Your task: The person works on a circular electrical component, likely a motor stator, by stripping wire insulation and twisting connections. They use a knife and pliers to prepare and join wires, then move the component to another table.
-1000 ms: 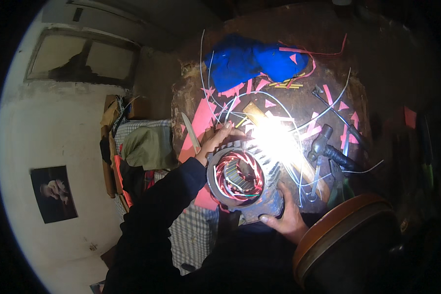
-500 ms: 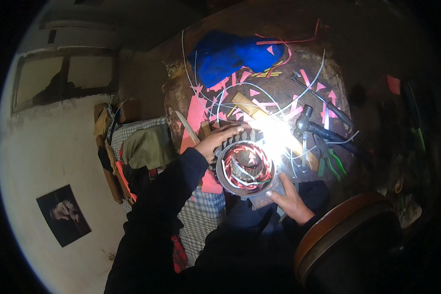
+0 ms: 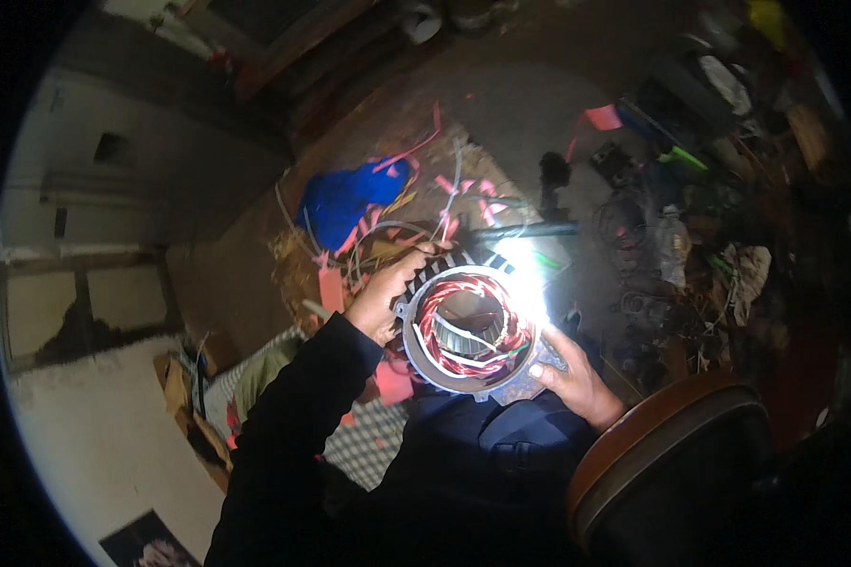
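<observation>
I see 2 hands clasping the stator (image 3: 468, 331) over the lap: left hand (image 3: 385, 298) on its left rim, right hand (image 3: 577, 383) lower right. Pink strips (image 3: 454, 189) and blue cloth (image 3: 345, 200) clutter the desk (image 3: 539, 123) beyond.

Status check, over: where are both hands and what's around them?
Left hand gripping the round grey metal motor stator with red copper windings at its left rim. Right hand supporting its lower right edge. Pink paper strips and blue cloth lie beyond.

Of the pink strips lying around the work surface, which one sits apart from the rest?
The pink strip at upper right, lying alone on bare floor near the dark clutter. The other pink strips are bunched by the blue cloth, above the motor stator.
</observation>
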Demonstrator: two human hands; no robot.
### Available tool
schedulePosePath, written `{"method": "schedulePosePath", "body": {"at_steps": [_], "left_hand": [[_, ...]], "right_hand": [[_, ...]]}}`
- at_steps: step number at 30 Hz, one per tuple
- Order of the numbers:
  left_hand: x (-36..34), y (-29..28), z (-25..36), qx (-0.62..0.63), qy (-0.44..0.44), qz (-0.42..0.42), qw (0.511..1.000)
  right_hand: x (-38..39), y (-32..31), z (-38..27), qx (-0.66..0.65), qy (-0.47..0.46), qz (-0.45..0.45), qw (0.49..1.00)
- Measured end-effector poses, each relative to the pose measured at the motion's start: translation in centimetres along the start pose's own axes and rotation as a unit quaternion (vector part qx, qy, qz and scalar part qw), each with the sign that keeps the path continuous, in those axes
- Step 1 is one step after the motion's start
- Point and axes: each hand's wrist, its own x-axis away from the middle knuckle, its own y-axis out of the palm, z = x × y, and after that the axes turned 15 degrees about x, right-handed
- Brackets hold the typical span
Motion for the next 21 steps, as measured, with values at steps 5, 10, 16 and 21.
{"method": "schedulePosePath", "body": {"at_steps": [5,10,16,21], "left_hand": [[0.6,7.3,0.2,-0.008,-0.06,-0.137,0.989],[1.2,10.1,1.9,-0.284,0.006,-0.189,0.94],[6.0,8.3,8.4,-0.287,-0.083,-0.25,0.921],[5.7,14.0,8.0,-0.297,-0.222,-0.251,0.894]], "right_hand": [[6.5,-2.0,-2.8,-0.02,-0.011,0.116,0.993],[9.7,0.1,-2.9,-0.036,-0.049,0.176,0.982],[13.8,9.7,-10.0,0.008,-0.03,0.309,0.95],[17.4,15.2,-13.1,-0.109,0.048,0.384,0.916]]}}
